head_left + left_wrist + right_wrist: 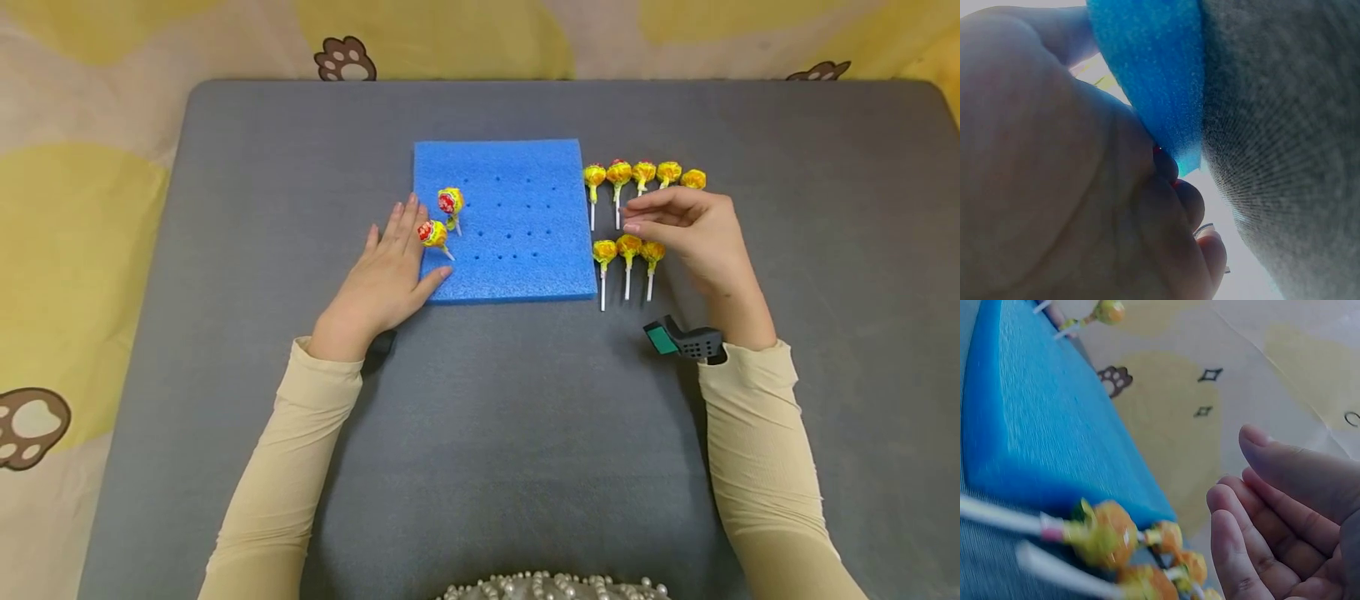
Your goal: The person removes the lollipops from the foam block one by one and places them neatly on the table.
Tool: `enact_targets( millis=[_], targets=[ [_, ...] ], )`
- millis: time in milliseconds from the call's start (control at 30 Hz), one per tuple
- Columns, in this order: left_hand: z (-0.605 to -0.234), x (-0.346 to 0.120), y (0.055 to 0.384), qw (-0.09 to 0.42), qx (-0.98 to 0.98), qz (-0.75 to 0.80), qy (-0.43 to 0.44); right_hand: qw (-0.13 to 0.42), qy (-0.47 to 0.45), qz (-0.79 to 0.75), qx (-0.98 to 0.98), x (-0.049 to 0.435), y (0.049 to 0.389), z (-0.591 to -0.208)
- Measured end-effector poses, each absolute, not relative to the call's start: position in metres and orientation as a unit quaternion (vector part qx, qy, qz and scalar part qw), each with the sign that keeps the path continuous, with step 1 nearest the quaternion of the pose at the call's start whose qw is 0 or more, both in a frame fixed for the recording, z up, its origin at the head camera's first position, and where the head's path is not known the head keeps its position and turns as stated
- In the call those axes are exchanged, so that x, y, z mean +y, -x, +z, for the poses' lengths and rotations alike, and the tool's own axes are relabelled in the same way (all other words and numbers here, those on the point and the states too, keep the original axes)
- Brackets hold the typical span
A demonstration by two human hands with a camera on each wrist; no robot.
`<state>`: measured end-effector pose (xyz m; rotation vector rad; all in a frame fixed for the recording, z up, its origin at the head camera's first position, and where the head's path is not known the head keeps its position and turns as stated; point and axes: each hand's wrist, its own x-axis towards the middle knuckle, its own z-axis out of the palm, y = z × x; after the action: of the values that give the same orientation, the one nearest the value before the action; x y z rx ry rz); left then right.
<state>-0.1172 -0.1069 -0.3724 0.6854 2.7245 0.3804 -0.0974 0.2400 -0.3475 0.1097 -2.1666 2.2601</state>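
A blue foam block (517, 279) with rows of small holes lies on the table. Two yellow-and-red wrapped lollipops stand in its left side: a rear lollipop (451, 201) and a front lollipop (432, 234), both tilted. My left hand (386, 275) rests on the block's left edge, fingers straight and thumb spread; the left wrist view shows its palm against the foam (1160, 75). Over the loose lollipops right of the block hovers my right hand (697, 229). In the right wrist view, that hand (1285, 525) has loosely bent fingers, thumb apart, and nothing between them.
Right of the block, loose lollipops lie in two rows: a back row (618, 172) of several, partly behind the right hand, and a front row (603, 252) of three. The grey table (510, 417) extends around them. A patterned cloth (450, 37) hangs behind.
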Motion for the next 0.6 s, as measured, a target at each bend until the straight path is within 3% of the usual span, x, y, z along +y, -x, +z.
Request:
enact_targets(
  millis=[600],
  targets=[
    [-0.371,-0.107,0.115,0.150,0.952,0.128,-0.234,-0.048,-0.067,0.648,-0.757,0.190,0.119,-0.339]
  ],
)
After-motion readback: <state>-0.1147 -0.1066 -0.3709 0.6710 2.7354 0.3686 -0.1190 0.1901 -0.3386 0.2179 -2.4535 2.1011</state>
